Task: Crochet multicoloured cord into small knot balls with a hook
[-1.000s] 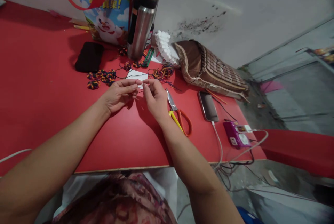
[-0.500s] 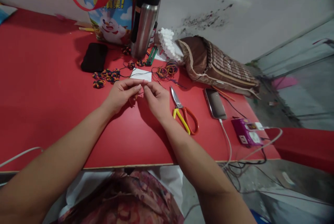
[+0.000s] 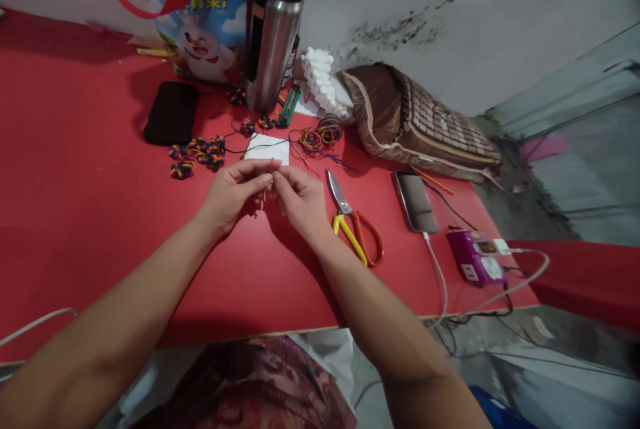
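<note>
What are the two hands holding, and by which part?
Both hands, left hand and right hand, pinch a thin cord between fingertips; the exact part is too small to tell.

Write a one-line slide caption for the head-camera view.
Both hands, left hand and right hand, pinch thin coloured cord above a red table, scissors lying alongside.

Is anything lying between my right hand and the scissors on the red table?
Nothing visible does. The right hand sits just left of the yellow and orange handled scissors, with only bare red table between them. Both hands pinch thin coloured thread.
</note>
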### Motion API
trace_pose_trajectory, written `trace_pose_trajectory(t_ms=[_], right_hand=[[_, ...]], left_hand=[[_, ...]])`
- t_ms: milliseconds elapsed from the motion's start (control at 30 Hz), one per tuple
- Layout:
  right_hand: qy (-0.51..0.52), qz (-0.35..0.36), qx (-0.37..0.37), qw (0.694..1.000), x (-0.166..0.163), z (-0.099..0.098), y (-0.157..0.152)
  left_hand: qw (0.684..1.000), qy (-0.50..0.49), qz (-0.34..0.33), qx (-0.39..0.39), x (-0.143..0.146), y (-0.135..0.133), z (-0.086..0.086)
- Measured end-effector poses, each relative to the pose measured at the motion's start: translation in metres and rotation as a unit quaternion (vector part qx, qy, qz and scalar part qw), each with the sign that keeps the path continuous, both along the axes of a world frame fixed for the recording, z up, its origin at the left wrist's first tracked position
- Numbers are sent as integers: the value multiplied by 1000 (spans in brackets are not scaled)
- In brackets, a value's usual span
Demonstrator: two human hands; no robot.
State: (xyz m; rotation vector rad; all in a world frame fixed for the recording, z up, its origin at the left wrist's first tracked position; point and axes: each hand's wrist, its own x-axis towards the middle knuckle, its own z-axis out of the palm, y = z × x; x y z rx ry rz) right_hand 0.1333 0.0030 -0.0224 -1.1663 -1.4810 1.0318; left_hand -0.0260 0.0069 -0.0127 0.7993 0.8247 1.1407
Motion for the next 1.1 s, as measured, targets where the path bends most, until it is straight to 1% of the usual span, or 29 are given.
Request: trace_pose_trajectory(t_ms=[67, 200, 333, 500, 567, 700, 833, 900, 1033, 1100], right_hand=[[12, -2, -15, 1000, -1, 1, 0], [64, -6, -38, 997, -7, 4, 3], [94, -12, -46, 994, -11, 4, 4], [132, -31, -86, 987, -8, 0, -6], [120, -41, -82, 989, -4, -1, -9], [54, -79, -45, 994, 3, -1, -4], [45, -53, -59, 996, 5, -1, 2], [23, -54, -25, 998, 6, 0, 2], [-56, -73, 86, 992, 8, 5, 1], [-82, -73, 114, 987, 9, 7, 0]], left_hand=[[999, -20, -13, -24, -3, 1, 0], [998, -39, -33, -42, -8, 4, 1], [997, -51, -23, -57, -9, 4, 3], [995, -70, -29, -61, -9, 7, 0], [994, -79, -28, -66, -11, 10, -2], [993, -86, -18, -80, -13, 15, -4], [994, -73, -7, -77, -12, 14, -3], [997, -55, -1, -59, -11, 11, -1], [999, -19, 8, -37, -8, 7, 1], [999, -8, 4, -31, -6, 5, 1]])
